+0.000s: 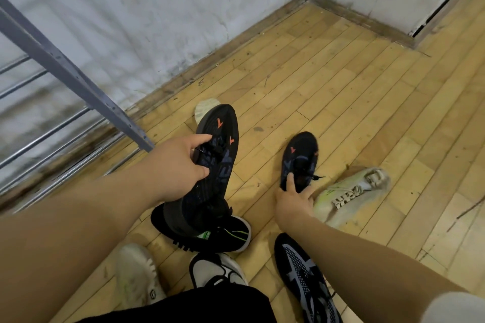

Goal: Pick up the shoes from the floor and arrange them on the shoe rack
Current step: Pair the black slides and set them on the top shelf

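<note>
My left hand (181, 165) grips a black knit shoe with orange marks (217, 144) and holds it lifted above the floor, toe pointing away. My right hand (292, 200) grips its matching black shoe (300, 158) at the collar; that shoe lies on the wooden floor. The grey metal shoe rack (65, 71) stands at the left against the wall, its chrome rails bare where they show.
More shoes lie around me: a black one with a green stripe (210, 233), a pale cream one (351, 196) at the right, a black-and-grey patterned one (307, 278), a white one (136, 273), a black-and-white one (217, 270). A white sole (204, 110) peeks out behind the lifted shoe.
</note>
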A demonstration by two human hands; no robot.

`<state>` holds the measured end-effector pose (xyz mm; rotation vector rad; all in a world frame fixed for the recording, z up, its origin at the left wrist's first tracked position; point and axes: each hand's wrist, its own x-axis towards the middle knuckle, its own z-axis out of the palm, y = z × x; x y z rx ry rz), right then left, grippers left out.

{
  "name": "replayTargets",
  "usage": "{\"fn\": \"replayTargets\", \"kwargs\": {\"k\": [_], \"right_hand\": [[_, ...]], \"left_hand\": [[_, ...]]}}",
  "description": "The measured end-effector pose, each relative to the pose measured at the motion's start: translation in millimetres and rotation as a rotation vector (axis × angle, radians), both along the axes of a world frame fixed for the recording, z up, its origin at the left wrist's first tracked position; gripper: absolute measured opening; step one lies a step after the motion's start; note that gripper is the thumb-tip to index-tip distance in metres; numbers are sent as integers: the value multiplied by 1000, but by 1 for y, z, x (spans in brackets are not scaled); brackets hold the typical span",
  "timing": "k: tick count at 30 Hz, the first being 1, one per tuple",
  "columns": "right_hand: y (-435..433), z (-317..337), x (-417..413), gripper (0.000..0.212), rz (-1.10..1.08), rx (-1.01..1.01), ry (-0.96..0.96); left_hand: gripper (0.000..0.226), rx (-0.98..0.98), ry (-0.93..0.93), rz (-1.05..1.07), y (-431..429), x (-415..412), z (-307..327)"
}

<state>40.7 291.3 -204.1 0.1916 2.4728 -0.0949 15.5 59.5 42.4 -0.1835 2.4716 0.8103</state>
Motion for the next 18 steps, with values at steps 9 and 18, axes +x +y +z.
{"fn": "replayTargets", "kwargs": {"k": [9,18], "right_hand": [[-19,38,19,55,-112,-462,149],[-70,239,12,52,196,-928,799]], "left_hand": [[69,-42,45,-9,-15,22,33],[65,241,527,340,-53,86,161]]}}
